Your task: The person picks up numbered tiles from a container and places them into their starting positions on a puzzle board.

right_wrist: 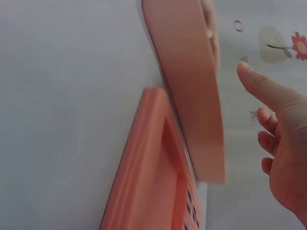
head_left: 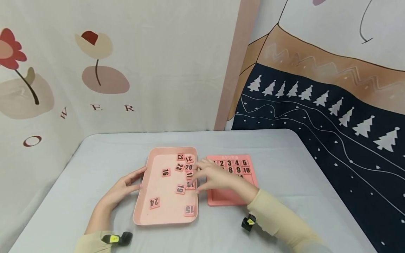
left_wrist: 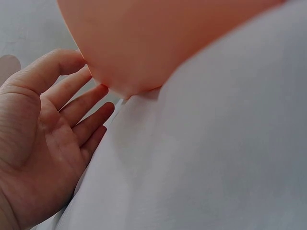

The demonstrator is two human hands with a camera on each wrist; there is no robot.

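Note:
My left hand (head_left: 121,188) touches the left side of a shallow pink tray (head_left: 164,196) with its fingertips. In the left wrist view, the fingers of this hand are spread loosely against the tray's outer wall (left_wrist: 129,43). Over the tray's right edge hovers my right hand (head_left: 215,175), fingers slightly bent above number tiles, with nothing visible in its grasp. Tiles lie scattered in the tray, among them 16 (head_left: 166,172), 19 (head_left: 180,189), 24 (head_left: 154,202) and 15 (head_left: 189,210). The right hand and forearm partly cover a pink number board (head_left: 226,197).
The board stands just right of the tray, its upper rows filled with numbers from 1 up to 10 and beyond. Both lie on a white-covered table (head_left: 104,151). Printed curtains (head_left: 177,70) hang behind, and a dark patterned cloth (head_left: 284,112) is at the right.

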